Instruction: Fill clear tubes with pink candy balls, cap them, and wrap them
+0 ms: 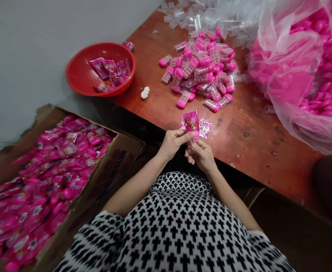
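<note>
From afar I see, at the edge of the reddish-brown table (234,132), the left hand (169,144) pinching a glossy pink printed sachet (191,119), probably soft, and the right hand (204,153) closed around a clear pink-capped plastic bottle (193,141), likely light, stiff, slippery, best gripped mid-side.

Dim light, slight blur, glare on table (231,132)

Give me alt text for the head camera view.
A person's left hand and right hand hold a shiny pink printed packet and a clear, pink-capped plastic tube of small balls at a reddish-brown table. Beyond lies a heap of similar tubes; leftward, a round red bowl and a brown cardboard box hold pink packets.
</note>
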Available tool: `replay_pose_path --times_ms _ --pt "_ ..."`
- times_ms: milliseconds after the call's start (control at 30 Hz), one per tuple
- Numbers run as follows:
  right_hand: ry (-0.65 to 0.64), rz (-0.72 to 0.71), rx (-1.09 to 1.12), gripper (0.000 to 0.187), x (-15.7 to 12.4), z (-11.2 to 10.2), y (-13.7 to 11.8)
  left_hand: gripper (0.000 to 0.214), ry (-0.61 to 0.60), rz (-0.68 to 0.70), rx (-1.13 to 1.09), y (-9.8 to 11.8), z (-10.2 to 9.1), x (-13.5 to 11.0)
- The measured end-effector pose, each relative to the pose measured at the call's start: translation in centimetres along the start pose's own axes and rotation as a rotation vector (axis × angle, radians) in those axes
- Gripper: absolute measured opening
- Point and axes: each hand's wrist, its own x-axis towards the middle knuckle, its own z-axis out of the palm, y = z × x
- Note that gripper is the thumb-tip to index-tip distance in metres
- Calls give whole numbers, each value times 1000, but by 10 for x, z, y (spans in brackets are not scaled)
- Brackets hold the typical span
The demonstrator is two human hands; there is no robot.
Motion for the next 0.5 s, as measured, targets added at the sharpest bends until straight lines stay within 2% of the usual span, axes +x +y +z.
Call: replay_pose_path --times_ms 67,167,233,400,500 --pt "25 -11 -4 34 0 2 1 30 -10 -11 -14 0 1 -1" --pt "129 -119 -112 29 -2 5 1 31 -54 -75 -94 0 4 -3" --pt "143 -146 -133 27 -3 6 2 32 -71 -109 -127 0 5 -4" --pt "53 -14 37 33 -2 1 3 31 -62 -123 -84 0 5 -7" --pt "100 -32 -60 32 -1 2 3 30 -17 -118 -119 0 5 -7"
